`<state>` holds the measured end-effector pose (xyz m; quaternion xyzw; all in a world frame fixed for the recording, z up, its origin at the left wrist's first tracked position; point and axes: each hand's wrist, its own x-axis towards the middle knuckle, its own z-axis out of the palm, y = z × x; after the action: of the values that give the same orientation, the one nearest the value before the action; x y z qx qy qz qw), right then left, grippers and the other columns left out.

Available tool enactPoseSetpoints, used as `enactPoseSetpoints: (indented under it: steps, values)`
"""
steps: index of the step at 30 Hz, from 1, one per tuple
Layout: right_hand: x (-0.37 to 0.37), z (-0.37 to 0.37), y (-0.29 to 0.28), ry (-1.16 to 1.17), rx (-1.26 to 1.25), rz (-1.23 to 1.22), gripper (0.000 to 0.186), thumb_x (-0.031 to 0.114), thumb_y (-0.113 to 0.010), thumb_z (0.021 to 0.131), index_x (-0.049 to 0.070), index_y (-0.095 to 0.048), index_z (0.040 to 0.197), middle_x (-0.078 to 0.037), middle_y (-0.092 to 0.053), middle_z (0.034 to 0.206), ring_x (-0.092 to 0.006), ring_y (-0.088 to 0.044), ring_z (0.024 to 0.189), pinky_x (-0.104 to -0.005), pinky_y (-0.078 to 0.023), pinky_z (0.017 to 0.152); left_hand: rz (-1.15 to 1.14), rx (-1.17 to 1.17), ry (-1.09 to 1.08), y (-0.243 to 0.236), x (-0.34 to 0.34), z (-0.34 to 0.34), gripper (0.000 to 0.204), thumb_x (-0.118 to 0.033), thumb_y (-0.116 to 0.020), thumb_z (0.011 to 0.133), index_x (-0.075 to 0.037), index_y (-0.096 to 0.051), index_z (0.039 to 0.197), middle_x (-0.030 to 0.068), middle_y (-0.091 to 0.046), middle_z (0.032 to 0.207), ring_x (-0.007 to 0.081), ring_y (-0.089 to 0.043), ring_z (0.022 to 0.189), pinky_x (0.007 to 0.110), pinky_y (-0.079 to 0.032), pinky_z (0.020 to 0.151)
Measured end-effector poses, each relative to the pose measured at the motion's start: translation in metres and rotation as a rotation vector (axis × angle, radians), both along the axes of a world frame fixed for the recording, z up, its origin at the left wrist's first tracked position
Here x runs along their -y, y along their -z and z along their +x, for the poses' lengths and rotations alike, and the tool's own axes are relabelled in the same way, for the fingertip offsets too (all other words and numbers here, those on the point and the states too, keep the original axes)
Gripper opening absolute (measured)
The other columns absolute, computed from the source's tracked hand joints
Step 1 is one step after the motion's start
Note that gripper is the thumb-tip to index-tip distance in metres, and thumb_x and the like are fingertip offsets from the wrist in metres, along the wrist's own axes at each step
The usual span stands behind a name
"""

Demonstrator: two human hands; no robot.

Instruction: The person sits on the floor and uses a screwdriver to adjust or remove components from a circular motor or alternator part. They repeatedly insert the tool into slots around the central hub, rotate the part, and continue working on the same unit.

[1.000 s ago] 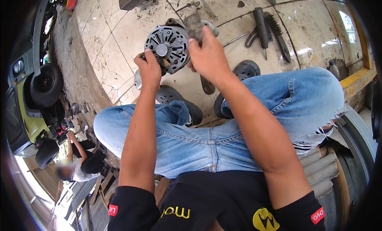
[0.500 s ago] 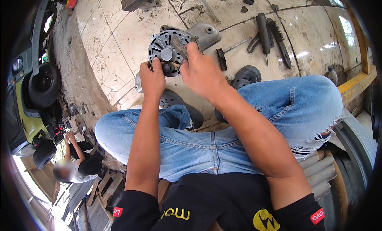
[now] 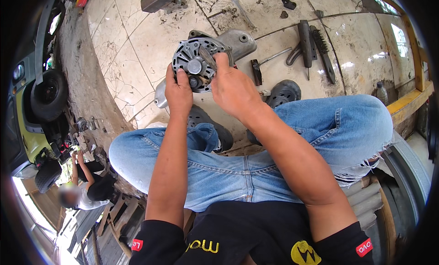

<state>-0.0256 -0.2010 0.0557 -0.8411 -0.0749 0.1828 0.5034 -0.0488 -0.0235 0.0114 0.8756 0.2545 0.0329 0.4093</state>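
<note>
At the far left a yellow-green vehicle stands with its tyre on a strip of grey-brown ground; below it a co-worker sits with both arms raised toward it. To the right spreads a glossy, stained cream tile floor, its joints dark with grime, running to a yellow bar. Over the tiles, just beyond a pair of dark clogs, the left hand grasps the lower left rim of a round metal housing, thumb on its slotted face. The right hand pinches a flat grey piece and hides the housing's lower right edge. The housing partly covers a grey casting; farther right lie a dark block, a thin rod, a dark-handled tool and a wire brush, with a bottle near the bar. A second ago the flat piece was raised at the housing's upper right and blocked much of the casting; now it is set edge-on over the face's right part, and the casting shows more fully.
</note>
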Motion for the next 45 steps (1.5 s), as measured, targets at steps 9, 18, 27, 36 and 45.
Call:
enactPoseSetpoints:
  steps: [9, 18, 27, 36, 45]
  values:
    - [-0.002, 0.002, 0.000, 0.034, -0.054, 0.106, 0.053, 0.007, -0.049, 0.090, -0.001, -0.027, 0.138, -0.034, -0.062, 0.078, -0.0529, -0.060, 0.075, -0.0604, -0.043, 0.071, -0.210, 0.030, 0.159, 0.007, -0.024, 0.014, 0.047, -0.027, -0.051, 0.102, 0.001, -0.047, 0.139, 0.0129, -0.064, 0.119, 0.0177, -0.059, 0.105, 0.029, -0.047, 0.092]
    - [-0.006, -0.002, 0.002, 0.028, -0.039, 0.108, 0.045, 0.007, -0.049, 0.091, -0.001, -0.030, 0.131, -0.035, -0.061, 0.078, -0.0539, -0.060, 0.077, -0.0606, -0.043, 0.072, -0.195, 0.035, 0.160, 0.007, -0.022, 0.014, 0.047, -0.027, -0.051, 0.102, 0.001, -0.046, 0.139, 0.0136, -0.063, 0.121, 0.0178, -0.059, 0.107, 0.029, -0.046, 0.093]
    - [-0.008, -0.002, 0.002, 0.011, -0.091, 0.094, 0.043, 0.007, -0.048, 0.091, 0.000, -0.031, 0.130, -0.036, -0.061, 0.079, -0.0546, -0.059, 0.078, -0.0608, -0.043, 0.072, -0.209, 0.045, 0.165, 0.008, -0.023, 0.013, 0.045, -0.026, -0.051, 0.101, 0.000, -0.048, 0.139, 0.0124, -0.064, 0.119, 0.0170, -0.059, 0.106, 0.029, -0.047, 0.092]
    - [-0.009, -0.002, 0.003, 0.013, -0.066, 0.113, 0.044, 0.007, -0.048, 0.091, -0.002, -0.030, 0.130, -0.036, -0.061, 0.079, -0.0550, -0.059, 0.077, -0.0610, -0.043, 0.071, -0.229, 0.040, 0.107, 0.006, -0.018, 0.013, 0.043, -0.023, -0.051, 0.101, 0.000, -0.048, 0.138, 0.0123, -0.065, 0.118, 0.0173, -0.060, 0.103, 0.029, -0.047, 0.090]
    - [-0.009, -0.004, 0.009, 0.004, -0.039, 0.109, 0.037, 0.005, -0.049, 0.089, 0.000, -0.033, 0.121, -0.034, -0.060, 0.074, -0.0545, -0.058, 0.074, -0.0609, -0.042, 0.069, -0.134, 0.048, 0.149, -0.004, -0.014, 0.013, 0.040, -0.021, -0.049, 0.101, -0.002, -0.050, 0.136, 0.0136, -0.066, 0.114, 0.0185, -0.061, 0.101, 0.030, -0.048, 0.089]
